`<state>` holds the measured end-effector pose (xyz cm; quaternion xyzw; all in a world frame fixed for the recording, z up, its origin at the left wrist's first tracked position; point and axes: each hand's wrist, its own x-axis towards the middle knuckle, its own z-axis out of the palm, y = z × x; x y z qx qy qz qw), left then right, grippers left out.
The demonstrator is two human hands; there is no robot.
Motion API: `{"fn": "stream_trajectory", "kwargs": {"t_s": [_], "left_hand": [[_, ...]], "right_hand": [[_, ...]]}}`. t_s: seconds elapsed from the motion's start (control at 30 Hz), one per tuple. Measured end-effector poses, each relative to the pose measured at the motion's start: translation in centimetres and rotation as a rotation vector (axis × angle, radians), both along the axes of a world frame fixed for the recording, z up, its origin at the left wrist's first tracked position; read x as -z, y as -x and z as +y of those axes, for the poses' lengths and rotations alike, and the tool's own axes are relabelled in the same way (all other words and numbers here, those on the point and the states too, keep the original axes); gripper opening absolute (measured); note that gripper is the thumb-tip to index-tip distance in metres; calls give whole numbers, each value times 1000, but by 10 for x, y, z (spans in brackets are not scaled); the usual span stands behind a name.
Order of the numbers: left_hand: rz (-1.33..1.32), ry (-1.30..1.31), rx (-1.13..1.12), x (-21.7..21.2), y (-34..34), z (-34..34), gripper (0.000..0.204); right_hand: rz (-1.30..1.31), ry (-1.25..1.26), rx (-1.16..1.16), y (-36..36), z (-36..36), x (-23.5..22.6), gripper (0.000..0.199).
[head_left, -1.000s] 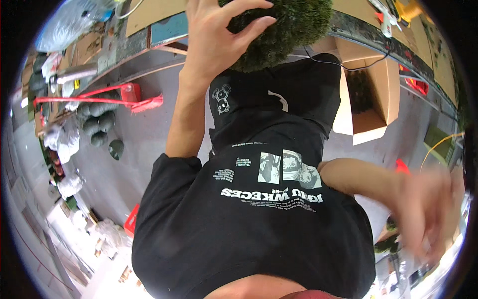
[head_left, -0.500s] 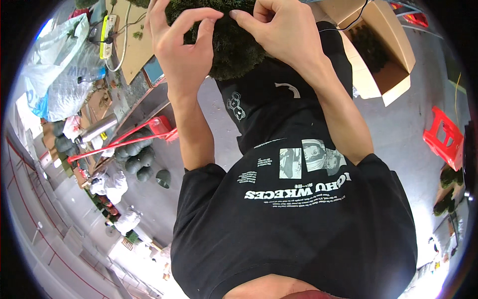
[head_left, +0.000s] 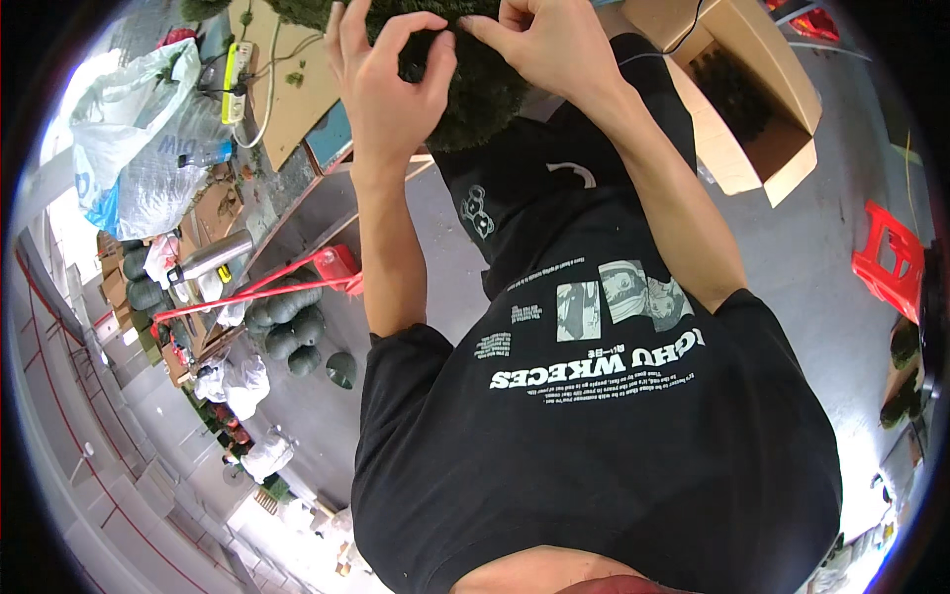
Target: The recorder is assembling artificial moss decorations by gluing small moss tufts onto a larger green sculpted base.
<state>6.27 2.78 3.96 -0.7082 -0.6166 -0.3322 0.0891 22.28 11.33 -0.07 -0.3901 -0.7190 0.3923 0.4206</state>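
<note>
A dark green mossy ball [head_left: 485, 89] sits at the top of the view, partly cut off by the frame edge. My left hand [head_left: 391, 84] presses on its left side, thumb and forefinger pinching the green tufts. Over the ball's top right lies my right hand [head_left: 544, 45], its fingertips curled and pinching the surface close to the left hand's thumb. Both forearms reach up from my black printed shirt [head_left: 594, 416].
An open cardboard box [head_left: 752, 109] stands on the grey floor at the upper right, a red plastic stool [head_left: 891, 262] at the right. A workbench [head_left: 297, 109] with a power strip, a plastic bag [head_left: 139, 148], a steel flask and dark green domes [head_left: 287, 327] lie left.
A second ago only my left hand was on the green ball and the right hung low. The right hand has risen onto the ball, and both hands now pinch it closer together.
</note>
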Motion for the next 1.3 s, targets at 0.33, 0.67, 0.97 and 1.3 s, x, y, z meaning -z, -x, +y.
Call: {"fn": "stream_trajectory", "kwargs": {"t_s": [0.33,0.67,0.97,1.3], "left_hand": [[-11,55,44,-12,15,3,6],[147,2,-14,4,8,-6,15],[-26,-178,15,30,19,7,10],[-83,-33,29,23,20,5,23]], "right_hand": [[-62,193,-69,-6,10,-12,42],[-48,281,-72,-5,9,-20,39],[-118,323,-83,0,12,-35,42],[-84,477,-113,-5,21,-33,43]]}}
